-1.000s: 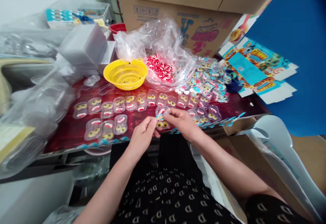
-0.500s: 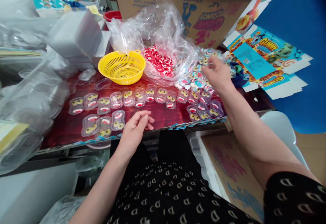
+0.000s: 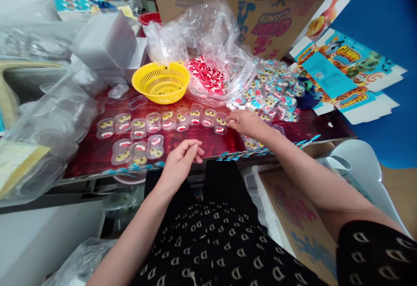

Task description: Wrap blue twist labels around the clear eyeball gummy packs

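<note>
Head view, right hand: the right hand [image 3: 245,123] lies palm down on the red tabletop [image 3: 91,158], near its front edge and right of the middle; its fingertips [image 3: 230,122] point left and touch, or all but touch, the end pack [image 3: 221,125], a clear blister pack with yellow and red sweets.
Head view, pack and fingers: the end pack lies just left of the fingertips, its long axis running from front to back; it closes the right end of the row of packs [image 3: 156,122] that runs left toward the table's left edge.
Head view, nearer hand: the right hand is plainly nearer; the left hand [image 3: 180,161] sits at the front edge, apart from that pack.
Head view, right fingers: close together and nearly flat; whether they pinch anything small I cannot tell, nothing is clearly gripped.
Head view, left fingers: loosely curled, thumb near the forefinger, holding nothing visible.
Head view, nearby: a short second row of packs [image 3: 138,150] lies just left of the left hand at the front edge; more packs are half hidden under the right wrist.
Head view, back of the table: yellow basket [image 3: 161,82], clear bag of red sweets [image 3: 208,75], heap of printed lids [image 3: 273,93] toward the back right.
</note>
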Demonstrator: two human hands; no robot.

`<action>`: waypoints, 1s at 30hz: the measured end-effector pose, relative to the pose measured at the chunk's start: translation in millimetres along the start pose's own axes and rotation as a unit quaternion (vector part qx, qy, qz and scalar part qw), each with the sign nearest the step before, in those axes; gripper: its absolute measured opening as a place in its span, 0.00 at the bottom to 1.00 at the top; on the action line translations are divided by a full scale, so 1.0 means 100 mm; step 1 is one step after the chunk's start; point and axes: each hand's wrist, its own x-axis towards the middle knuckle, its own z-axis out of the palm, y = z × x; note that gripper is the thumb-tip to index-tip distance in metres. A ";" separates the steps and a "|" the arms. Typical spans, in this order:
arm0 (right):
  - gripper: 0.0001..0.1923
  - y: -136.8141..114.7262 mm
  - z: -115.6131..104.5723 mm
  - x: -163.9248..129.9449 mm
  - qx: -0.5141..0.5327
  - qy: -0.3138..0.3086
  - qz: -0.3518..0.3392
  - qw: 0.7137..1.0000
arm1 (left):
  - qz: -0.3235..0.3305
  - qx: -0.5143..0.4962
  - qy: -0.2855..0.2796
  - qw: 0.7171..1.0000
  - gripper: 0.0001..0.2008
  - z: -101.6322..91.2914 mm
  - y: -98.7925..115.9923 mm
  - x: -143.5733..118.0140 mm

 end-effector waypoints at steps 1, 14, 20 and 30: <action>0.15 -0.03 0.02 0.04 -0.004 0.003 -0.012 1.000 | 0.001 0.007 -0.008 1.000 0.11 0.01 0.00 -0.01; 0.33 -0.13 0.20 0.22 -0.034 -0.045 -0.049 0.997 | 0.003 0.026 -0.012 1.000 0.11 -0.06 -0.01 -0.03; 0.34 -0.12 0.22 0.16 -0.016 -0.030 -0.060 0.998 | -0.001 0.004 -0.009 1.000 0.09 -0.03 0.04 0.01; 0.31 -0.35 0.22 0.16 -0.018 -0.016 -0.033 0.999 | -0.008 0.014 -0.008 1.000 0.10 -0.02 0.01 0.08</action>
